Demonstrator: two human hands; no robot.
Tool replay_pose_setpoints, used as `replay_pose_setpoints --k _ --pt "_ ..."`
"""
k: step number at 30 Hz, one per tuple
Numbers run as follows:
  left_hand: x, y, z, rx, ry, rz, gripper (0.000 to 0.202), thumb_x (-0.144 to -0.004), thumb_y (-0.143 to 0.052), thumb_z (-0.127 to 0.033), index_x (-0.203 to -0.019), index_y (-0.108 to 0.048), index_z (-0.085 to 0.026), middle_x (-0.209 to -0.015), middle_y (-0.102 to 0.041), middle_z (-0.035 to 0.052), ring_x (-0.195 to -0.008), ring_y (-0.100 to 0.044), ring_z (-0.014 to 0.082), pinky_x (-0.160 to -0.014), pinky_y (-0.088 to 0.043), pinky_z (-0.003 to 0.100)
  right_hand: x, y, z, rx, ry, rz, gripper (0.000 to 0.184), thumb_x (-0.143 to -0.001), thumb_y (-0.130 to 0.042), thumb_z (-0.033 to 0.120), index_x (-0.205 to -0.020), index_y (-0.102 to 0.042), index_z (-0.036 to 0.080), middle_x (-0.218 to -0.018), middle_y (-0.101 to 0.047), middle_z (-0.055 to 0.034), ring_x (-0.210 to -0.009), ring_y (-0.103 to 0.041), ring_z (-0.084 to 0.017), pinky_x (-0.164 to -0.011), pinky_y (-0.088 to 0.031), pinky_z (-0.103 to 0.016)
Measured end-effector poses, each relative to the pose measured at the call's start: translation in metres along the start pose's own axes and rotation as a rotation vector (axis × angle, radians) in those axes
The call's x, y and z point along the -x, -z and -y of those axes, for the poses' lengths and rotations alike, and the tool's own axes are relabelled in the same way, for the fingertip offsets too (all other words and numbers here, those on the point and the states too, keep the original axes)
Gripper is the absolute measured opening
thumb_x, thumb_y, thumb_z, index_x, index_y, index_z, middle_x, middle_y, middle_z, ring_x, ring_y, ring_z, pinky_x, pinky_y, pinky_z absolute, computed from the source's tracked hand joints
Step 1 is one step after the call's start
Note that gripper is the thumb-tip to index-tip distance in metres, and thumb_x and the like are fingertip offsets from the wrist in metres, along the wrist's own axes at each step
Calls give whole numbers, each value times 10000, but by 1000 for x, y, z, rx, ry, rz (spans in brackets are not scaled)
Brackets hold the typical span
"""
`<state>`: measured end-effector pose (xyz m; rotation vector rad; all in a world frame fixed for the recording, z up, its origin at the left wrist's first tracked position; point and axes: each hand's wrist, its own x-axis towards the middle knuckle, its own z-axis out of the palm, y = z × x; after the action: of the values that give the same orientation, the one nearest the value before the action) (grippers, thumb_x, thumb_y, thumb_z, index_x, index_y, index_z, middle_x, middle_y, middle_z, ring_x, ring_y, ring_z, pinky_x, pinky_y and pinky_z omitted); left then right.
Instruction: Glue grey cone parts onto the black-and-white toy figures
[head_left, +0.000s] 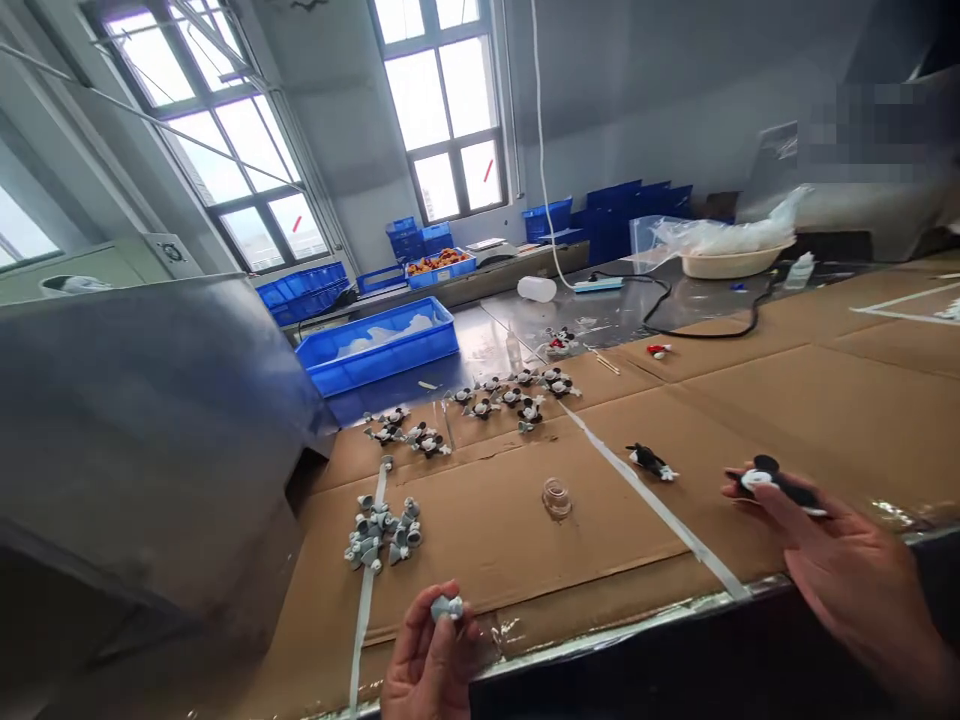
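My left hand (429,655) pinches a small grey moulded piece (447,607) between thumb and fingers, at the near edge of the cardboard sheet (495,540). My right hand (847,570) holds a black-and-white figurine with round ears (772,485) by its body. A heap of similar grey pieces (382,535) lies left of centre, beyond my left hand. Farther off, several small black-and-white figurines (510,395) stand in loose rows. One more figurine (651,461) lies alone near my right hand, and a small clear plastic ring (556,497) sits between my hands.
White tape strips (660,510) run across the cardboard. A grey metal machine housing (135,430) rises at the left. Beyond the cardboard lie a steel table (600,310), a blue crate (375,345), a power strip (598,284), black cable and a beige basin (731,262).
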<state>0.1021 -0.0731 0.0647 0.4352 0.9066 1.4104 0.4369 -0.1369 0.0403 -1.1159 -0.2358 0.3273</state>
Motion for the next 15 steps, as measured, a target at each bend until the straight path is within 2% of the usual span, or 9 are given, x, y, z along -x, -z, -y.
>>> replay_pose_setpoints --k 3,5,10,15 --pt "1 1 -1 33 10 7 561 -281 -1052 -308 -780 -811 -220 -899 -798 38 -738 -761 162 -701 -611 153 -2 0 -2 11 10 -22 655 -303 -1006 485 -837 -762 195 -920 -744 -80 -811 -687 -201 -1050 -488 -400" --pt "3 4 -2 57 32 10 544 -290 -1052 -271 -779 -814 -234 -917 -799 49 -759 -766 167 -716 -605 148 -3 1 -3 18 24 -16 639 -309 -1004 503 -815 -760 200 -908 -738 -89 -821 -683 -214 -1076 -468 -432" --pt "5 8 2 99 100 28 398 -501 -956 -24 -794 -816 -254 -936 -799 35 -745 -767 164 -694 -608 156 -2 2 -1 17 1 27 582 -382 -1005 469 -842 -767 204 -962 -729 -99 -828 -688 -193 -1061 -477 -382" --pt "4 7 5 114 127 46 529 -334 -1047 -213 -808 -812 -208 -905 -796 50 -731 -757 176 -683 -619 187 7 -5 8 49 -6 -4 645 -320 -999 491 -853 -767 212 -964 -733 -95 -833 -687 -200 -1055 -481 -375"
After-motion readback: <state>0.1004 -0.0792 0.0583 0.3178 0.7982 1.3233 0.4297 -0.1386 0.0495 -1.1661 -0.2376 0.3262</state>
